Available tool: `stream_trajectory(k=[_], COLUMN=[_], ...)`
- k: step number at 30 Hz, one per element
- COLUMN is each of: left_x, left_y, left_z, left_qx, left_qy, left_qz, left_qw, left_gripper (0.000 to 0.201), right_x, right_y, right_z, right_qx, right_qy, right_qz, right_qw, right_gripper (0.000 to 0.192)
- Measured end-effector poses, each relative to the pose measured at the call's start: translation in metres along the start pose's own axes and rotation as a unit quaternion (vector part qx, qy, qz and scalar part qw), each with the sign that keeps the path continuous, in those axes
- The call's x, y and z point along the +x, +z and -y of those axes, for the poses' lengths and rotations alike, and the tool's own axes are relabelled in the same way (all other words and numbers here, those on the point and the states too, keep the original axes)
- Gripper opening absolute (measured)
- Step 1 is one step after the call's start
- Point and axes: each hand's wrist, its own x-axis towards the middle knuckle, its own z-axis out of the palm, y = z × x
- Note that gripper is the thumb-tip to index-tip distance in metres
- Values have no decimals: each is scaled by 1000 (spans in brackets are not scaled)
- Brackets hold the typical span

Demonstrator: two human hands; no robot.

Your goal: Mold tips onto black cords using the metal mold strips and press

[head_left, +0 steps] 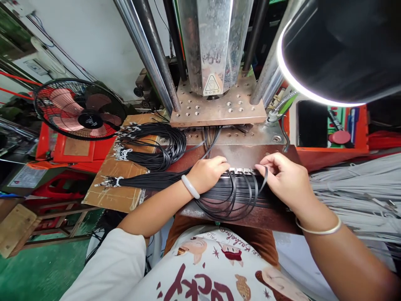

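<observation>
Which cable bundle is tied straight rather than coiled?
The front bundle on the cardboard, running straight toward the left hand; the bundle behind it is looped into a coil.

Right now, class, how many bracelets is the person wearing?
2. A pale bracelet sits on the wrist of the left hand; a thin bracelet sits on the wrist of the right hand. Both hands rest on black cables.

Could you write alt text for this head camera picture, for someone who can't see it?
Seen from above, a person's left hand and right hand press on a row of black cables laid across a rusty metal plate under a tall press machine. Tied bundles of black cables lie on cardboard to the left, beside a fan.
</observation>
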Motion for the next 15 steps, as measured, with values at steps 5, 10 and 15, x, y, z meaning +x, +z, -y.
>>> stream_trajectory(k=[5, 10, 15], left_x=[5, 8, 7], left_y=[0, 10, 7], left_z=[15, 20, 20], left_qx=[-185, -139, -281], left_qy=[-71, -79, -123], left_qz=[-98, -19, -114], left_qw=[975, 987, 945], left_gripper=[25, 23, 21], right_x=[-2, 0, -6], right_y=[0, 0, 4], right_z=[-3, -10, -13], right_qx=[72, 20, -24], right_qy=[-66, -123, -178], right_qz=[22, 36, 37], right_qw=[995, 992, 983], right_gripper=[17, 17, 20])
